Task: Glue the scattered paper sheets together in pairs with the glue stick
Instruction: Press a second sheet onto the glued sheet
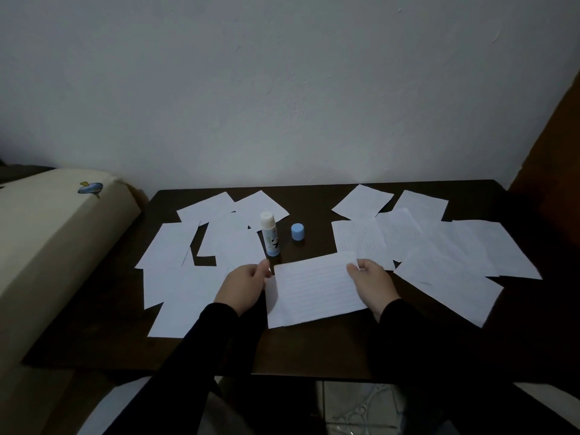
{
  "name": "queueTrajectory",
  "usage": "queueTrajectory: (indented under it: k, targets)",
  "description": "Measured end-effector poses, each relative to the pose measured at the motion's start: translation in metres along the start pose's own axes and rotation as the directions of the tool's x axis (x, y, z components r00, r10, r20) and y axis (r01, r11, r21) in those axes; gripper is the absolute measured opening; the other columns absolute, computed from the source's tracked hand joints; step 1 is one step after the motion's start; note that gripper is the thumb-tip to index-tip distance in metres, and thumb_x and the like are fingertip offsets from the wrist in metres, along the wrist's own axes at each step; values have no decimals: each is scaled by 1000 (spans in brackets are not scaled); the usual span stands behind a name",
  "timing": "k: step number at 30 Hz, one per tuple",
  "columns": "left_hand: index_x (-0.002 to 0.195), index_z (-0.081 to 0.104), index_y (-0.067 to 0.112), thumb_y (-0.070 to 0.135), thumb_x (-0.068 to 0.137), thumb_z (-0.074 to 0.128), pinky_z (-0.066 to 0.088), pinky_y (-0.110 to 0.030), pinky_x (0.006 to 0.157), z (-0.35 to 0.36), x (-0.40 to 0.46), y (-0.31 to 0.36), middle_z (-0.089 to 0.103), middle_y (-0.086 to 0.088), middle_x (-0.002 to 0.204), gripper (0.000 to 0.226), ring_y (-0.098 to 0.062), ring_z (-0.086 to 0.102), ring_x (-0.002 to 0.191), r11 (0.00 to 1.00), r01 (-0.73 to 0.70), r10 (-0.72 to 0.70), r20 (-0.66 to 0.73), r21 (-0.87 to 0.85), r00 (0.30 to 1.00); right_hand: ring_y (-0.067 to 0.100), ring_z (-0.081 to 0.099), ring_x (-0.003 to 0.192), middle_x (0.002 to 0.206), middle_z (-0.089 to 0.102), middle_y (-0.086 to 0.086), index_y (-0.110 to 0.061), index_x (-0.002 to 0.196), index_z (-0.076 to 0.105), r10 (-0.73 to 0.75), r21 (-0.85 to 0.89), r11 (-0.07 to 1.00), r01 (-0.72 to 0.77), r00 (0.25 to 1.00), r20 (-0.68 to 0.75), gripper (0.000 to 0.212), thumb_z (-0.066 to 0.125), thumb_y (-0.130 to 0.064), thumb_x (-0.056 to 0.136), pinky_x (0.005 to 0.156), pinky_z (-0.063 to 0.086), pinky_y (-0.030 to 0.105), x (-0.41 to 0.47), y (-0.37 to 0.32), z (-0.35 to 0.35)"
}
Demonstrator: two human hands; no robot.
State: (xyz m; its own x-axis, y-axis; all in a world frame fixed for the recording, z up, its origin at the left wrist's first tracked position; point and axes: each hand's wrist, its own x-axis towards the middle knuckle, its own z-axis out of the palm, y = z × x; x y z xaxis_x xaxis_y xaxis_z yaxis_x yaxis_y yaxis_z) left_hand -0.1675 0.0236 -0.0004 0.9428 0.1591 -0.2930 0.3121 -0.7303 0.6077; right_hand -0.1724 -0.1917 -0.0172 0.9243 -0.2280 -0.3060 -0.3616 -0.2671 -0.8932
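Observation:
A lined white sheet (317, 285) lies in the middle of the dark table, on top of another sheet whose edge (272, 309) shows at its left and bottom. My left hand (243, 285) holds the pair at its upper left corner. My right hand (372, 282) pinches the upper right corner. Behind the sheet the uncapped glue stick (270, 235) stands upright, with its blue cap (297, 231) beside it on the right. Several loose sheets (188, 271) lie scattered on the left and several more (439, 246) on the right.
The dark wooden table (314, 350) stands against a pale wall. A cream cushioned piece of furniture (47, 246) sits close along the table's left side. A brown surface (552, 136) rises at the far right. Tiled floor shows below the front edge.

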Motion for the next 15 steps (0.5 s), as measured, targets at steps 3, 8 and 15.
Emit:
queueTrajectory:
  k: [3,8,15]
  targets:
    - [93,68,21,51,95,46,41,-27,84,-2,-2,-4,67,5,93,37,-11,58,90,993,-4,14,80,-121,997,11,53,84,93,59,-2,-12,105,58,-10,53,999,8,1000,27,17,46,-23,101,65,40,24,-1,-2,4]
    - [92,67,20,32,93,60,43,-24,78,-2,1,-14,67,4,93,14,-12,60,90,982,-14,20,29,-189,999,13,55,91,101,63,1,-10,106,61,-66,-87,994,70,997,39,20,54,-26,97,75,42,25,3,-2,6]
    - [99,67,17,27,94,58,42,-22,80,4,6,-19,66,2,98,14,-12,58,91,993,-34,22,-104,-117,994,11,58,93,86,61,-11,-22,103,64,-132,-448,884,133,991,33,22,61,-40,91,97,45,37,7,5,6]
